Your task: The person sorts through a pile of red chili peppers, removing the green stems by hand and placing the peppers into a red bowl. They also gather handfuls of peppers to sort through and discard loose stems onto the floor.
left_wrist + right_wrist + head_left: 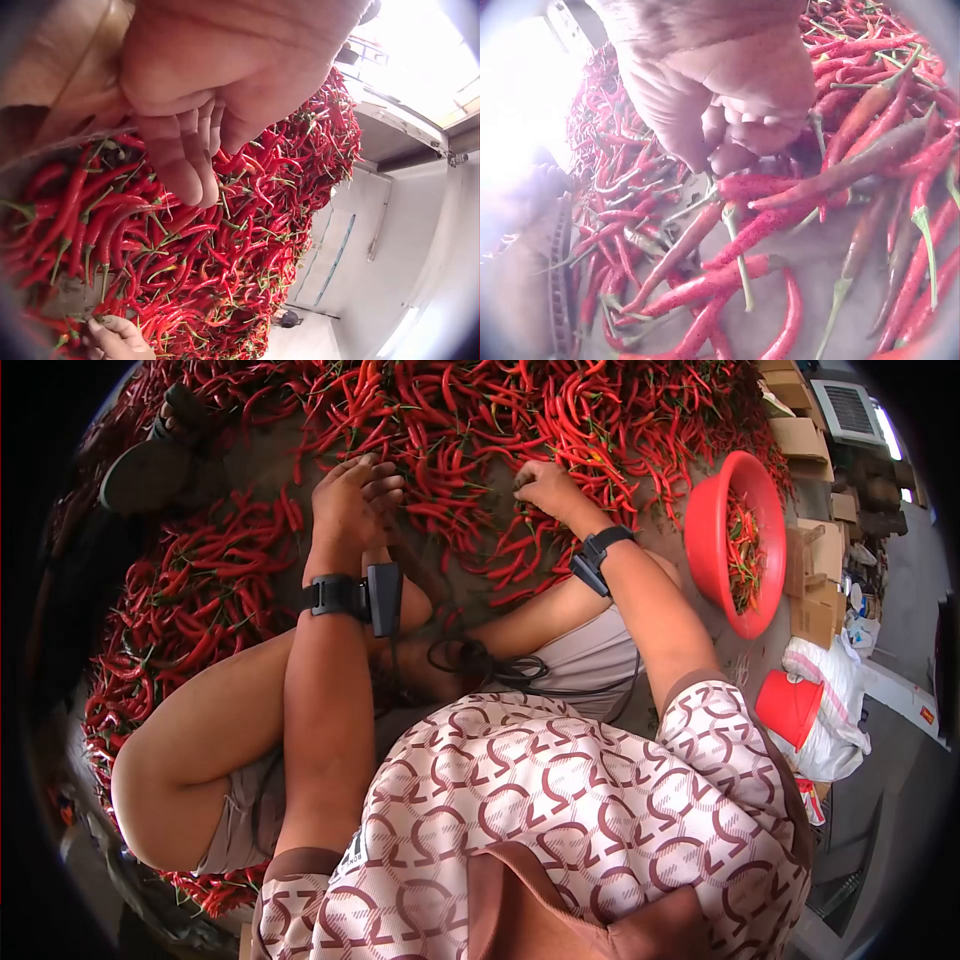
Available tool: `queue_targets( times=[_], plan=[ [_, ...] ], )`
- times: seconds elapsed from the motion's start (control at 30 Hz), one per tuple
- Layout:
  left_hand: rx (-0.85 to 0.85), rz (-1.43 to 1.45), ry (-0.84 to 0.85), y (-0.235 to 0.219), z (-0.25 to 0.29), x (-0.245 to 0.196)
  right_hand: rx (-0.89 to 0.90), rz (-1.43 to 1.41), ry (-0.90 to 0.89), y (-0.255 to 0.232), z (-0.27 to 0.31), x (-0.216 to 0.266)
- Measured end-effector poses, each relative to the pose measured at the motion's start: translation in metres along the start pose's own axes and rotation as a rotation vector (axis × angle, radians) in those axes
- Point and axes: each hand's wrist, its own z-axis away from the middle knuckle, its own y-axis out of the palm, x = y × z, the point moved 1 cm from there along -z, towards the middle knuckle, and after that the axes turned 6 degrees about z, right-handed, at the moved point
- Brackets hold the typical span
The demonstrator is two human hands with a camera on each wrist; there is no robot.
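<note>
My left hand hovers above the red chili peppers, its fingers loosely bent. In the left wrist view its fingertips hang over the heap with nothing between them. My right hand is low at the near edge of the heap, fingers curled. In the right wrist view the thumb and forefinger meet at the green stem of a red chili pepper, pinching it. Loose chili peppers, several with green stems, lie on the floor just below that hand.
A red basin holding some chili peppers stands to the right. Beyond it are cardboard boxes, a white sack and a small red bucket. More chili peppers lie left of my crossed legs. A black cable crosses my lap.
</note>
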Motion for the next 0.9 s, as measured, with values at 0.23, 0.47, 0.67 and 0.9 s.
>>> queue_targets(
  times=[0.23,0.47,0.67,0.9],
  plan=[
    [0.057,0.001,0.058,0.001,0.002,-0.003,-0.112,0.309,-0.188,-0.002,0.012,0.049],
    [-0.005,-0.074,0.07,0.005,0.005,-0.003,-0.076,0.578,-0.447,0.009,0.042,0.064],
    [0.094,-0.002,0.106,-0.002,0.004,-0.002,-0.16,0.52,-0.338,0.015,0.018,0.051],
    [0.028,-0.006,0.077,0.005,0.007,-0.003,-0.226,0.437,-0.332,-0.006,0.043,0.067]
  ],
)
